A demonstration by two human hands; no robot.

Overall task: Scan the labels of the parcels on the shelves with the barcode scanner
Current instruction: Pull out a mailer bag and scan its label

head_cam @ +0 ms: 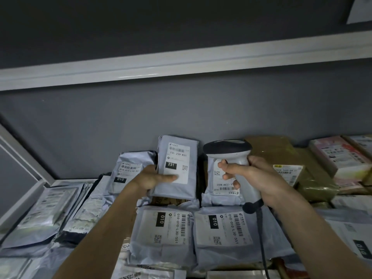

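The parcel (177, 168) your left hand (150, 179) grips upright may misread, because the barcode scanner (231, 158) clenched in your right hand (259, 178) points past its label.

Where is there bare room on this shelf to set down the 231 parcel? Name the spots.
Barely any. One pale strip of shelf shows at the back left corner, between the shelf frame and the 010 parcel. Everywhere else is packed with grey mailers and brown boxes. The left hand holds the 231 parcel upright.
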